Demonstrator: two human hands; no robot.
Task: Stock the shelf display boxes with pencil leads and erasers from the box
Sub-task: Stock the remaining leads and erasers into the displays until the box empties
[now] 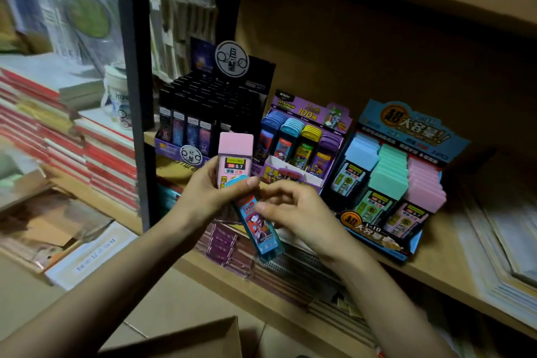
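Wooden shelf (459, 244), black display box (203, 107), purple display box (302, 148), blue display box (389, 183), three in a row, one cardboard box (203, 340) below, left hand (206, 192) curled round one pink lead case (234, 160), right hand (302, 212) pinching one blue lead case (258, 227), cases touching.

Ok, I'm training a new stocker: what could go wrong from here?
The left hand grips the pink case while its thumb and the right hand pinch the tilted blue case, which might slip.
The cases seem to suit different boxes, blue display and purple display; mix-ups are possible.
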